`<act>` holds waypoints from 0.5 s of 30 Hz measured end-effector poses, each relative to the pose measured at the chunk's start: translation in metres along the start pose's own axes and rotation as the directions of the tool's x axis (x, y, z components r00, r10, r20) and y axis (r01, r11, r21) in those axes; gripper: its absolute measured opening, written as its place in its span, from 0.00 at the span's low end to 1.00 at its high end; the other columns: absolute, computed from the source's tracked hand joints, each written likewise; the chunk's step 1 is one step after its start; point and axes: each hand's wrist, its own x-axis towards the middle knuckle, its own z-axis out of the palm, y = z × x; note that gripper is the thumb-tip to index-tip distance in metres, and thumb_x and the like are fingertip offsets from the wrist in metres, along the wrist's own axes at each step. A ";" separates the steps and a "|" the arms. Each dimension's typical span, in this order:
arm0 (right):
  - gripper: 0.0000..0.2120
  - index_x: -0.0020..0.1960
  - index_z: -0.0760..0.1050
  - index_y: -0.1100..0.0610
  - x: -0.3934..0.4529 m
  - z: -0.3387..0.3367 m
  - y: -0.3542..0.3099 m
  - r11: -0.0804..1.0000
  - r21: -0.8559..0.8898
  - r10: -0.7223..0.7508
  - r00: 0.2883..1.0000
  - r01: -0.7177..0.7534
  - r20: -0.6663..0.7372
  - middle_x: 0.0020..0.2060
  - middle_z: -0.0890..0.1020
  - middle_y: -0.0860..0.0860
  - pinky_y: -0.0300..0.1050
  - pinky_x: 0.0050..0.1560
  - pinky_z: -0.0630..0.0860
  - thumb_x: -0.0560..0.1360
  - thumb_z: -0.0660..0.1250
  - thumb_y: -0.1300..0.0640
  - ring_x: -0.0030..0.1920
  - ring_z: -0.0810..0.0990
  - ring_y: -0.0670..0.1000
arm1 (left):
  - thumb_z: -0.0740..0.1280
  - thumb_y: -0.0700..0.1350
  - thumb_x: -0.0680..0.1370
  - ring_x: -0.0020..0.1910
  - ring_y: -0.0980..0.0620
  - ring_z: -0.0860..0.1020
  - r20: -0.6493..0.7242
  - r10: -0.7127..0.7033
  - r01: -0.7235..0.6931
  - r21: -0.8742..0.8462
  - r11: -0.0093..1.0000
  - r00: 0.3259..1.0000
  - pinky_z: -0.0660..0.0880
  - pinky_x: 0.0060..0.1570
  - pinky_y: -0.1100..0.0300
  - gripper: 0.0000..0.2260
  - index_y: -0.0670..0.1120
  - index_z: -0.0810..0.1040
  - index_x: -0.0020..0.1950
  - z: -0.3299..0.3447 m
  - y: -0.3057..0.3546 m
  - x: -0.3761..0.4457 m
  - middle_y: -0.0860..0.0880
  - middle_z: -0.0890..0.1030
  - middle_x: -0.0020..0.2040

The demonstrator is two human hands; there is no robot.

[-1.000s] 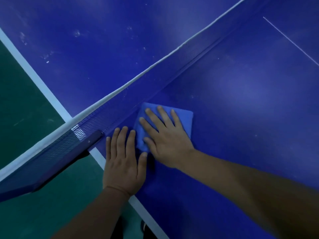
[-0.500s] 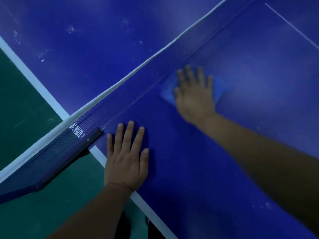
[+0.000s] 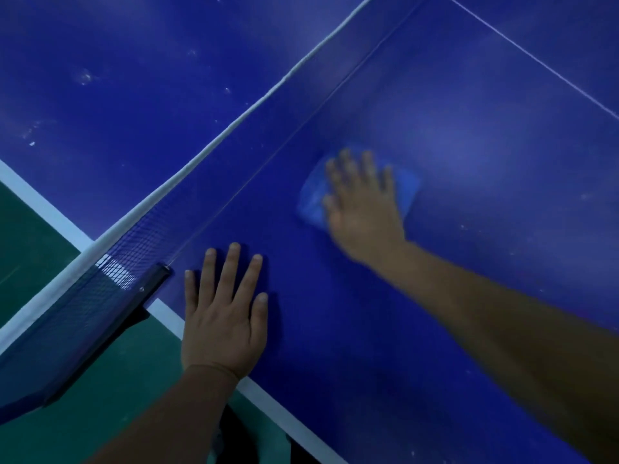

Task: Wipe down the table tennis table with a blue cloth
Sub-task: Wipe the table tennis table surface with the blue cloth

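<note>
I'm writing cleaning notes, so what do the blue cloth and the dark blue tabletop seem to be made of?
The folded light blue cloth looks like soft fabric, perhaps microfibre: matte, rounded edges. The dark blue tabletop looks like hard painted board with a slight sheen, judging by its soft glare and painted white lines.

The right hand [image 3: 363, 205] and the blue cloth [image 3: 407, 189] beneath it are motion-blurred; the palm hides most of the cloth, so its folds cannot be read. The net [image 3: 207, 182] and its clamp [image 3: 100, 333] run off the left edge, both forearms off the lower edge. A dark shape [image 3: 234, 440] at the bottom, possibly footwear, is too dim to identify.
</note>
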 end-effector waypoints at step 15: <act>0.29 0.79 0.60 0.50 -0.022 0.002 0.001 0.994 -0.006 -0.107 0.993 0.108 0.041 0.79 0.60 0.51 0.65 0.76 0.52 0.82 0.48 0.41 0.79 0.56 0.59 | 0.49 0.57 0.82 0.80 0.45 0.46 0.019 -0.036 0.036 -0.016 0.999 0.999 0.44 0.77 0.40 0.25 0.52 0.58 0.79 0.003 0.000 0.001 0.49 0.56 0.80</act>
